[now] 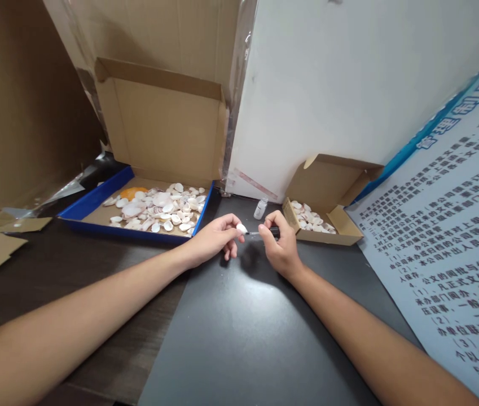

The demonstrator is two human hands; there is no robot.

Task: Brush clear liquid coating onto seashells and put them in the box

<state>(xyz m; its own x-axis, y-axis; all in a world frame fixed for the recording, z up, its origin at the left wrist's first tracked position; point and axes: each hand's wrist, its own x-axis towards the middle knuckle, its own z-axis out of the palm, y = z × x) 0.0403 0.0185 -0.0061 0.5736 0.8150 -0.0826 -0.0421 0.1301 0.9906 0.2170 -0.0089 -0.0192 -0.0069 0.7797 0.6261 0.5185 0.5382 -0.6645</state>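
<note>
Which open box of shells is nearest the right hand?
The smaller, all-brown box on the right, just beside the right hand; the larger blue-sided box is farther off, to the left.

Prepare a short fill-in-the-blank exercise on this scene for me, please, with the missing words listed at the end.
1. The left hand holds a small shell that is ____ in colour.
2. The right hand grips a thin-stemmed tool by its ____ handle.
3. The larger open box has low sides coloured ____.
4. The smaller open box, on the person's ____ side, also holds shells.

Missing words: white; black; blue; right.
</note>
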